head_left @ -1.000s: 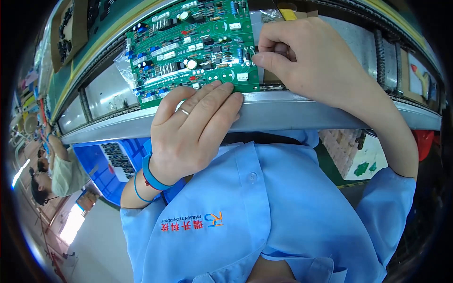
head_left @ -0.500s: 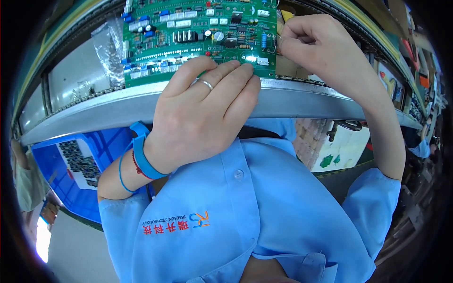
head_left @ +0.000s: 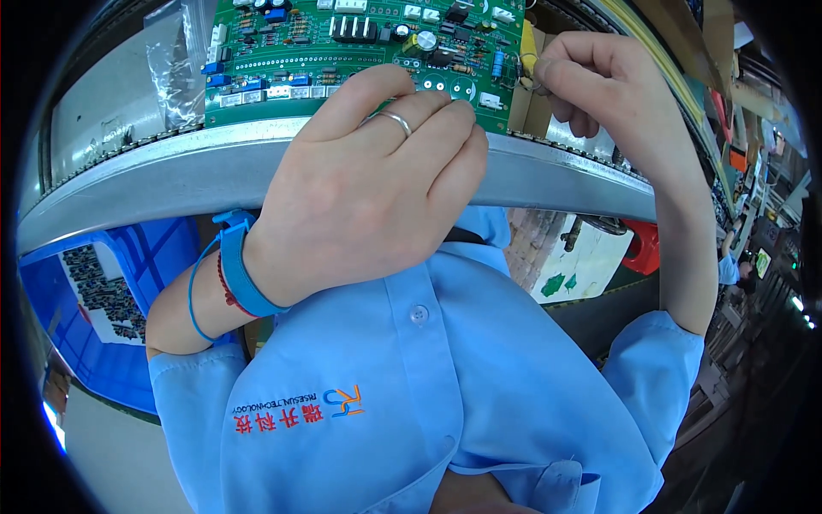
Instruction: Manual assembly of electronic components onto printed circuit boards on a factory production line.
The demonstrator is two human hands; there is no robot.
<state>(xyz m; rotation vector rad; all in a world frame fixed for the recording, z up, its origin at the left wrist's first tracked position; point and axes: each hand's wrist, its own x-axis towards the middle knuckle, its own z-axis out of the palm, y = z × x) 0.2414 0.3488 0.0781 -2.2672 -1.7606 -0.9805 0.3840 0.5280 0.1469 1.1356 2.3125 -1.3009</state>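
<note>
Across the workbench runs a shiny metal rail (head_left: 565, 176). On its near side, low on the left, is a blue bin (head_left: 158, 253) with many small dark parts (head_left: 111, 295) inside. On the near right is a white box (head_left: 569, 270) with green marks.

Just past the rail, on the far side, lies a green board (head_left: 342, 58) full of tiny parts, its near edge along the rail. The left hand (head_left: 368, 184) lies over that near edge, fingers flat on top. Its thumb is hidden, so I cannot tell if it grips the board from below. The right hand (head_left: 604, 81) is at the board's right edge, thumb and finger pinched together. Something thin, like a wire (head_left: 526, 84), shows by the tips, but it is too small to tell if they hold it. Just behind is a yellow thing (head_left: 527, 47).

I think the step in hand is small work at the right edge while the left hand keeps the board still. The next move seems to call for a soft, careful pinch and a board that does not slip.

Half a second ago, more of the board's far part showed. Now it sits higher in view, and the right hand's lower fingers show more. The left hand still covers the near edge.
</note>
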